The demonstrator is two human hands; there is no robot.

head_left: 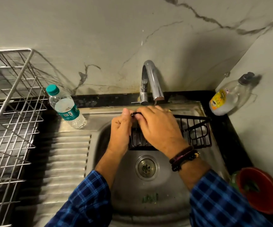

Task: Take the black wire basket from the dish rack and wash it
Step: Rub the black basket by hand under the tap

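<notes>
Holding the basket (196, 133) over the sink (148, 190) under the tap (152, 79), the left hand (121, 131) pinches its top rim while the right hand (158, 126) lies curled across it. It is off the rack (9, 112); rinsing seems barely begun. Bottle labels are too blurred to read.

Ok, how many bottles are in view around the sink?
2: a water bottle with a teal cap, left of the tap, and a clear bottle with a yellow label in the right corner. The frame may cut off others.
</notes>
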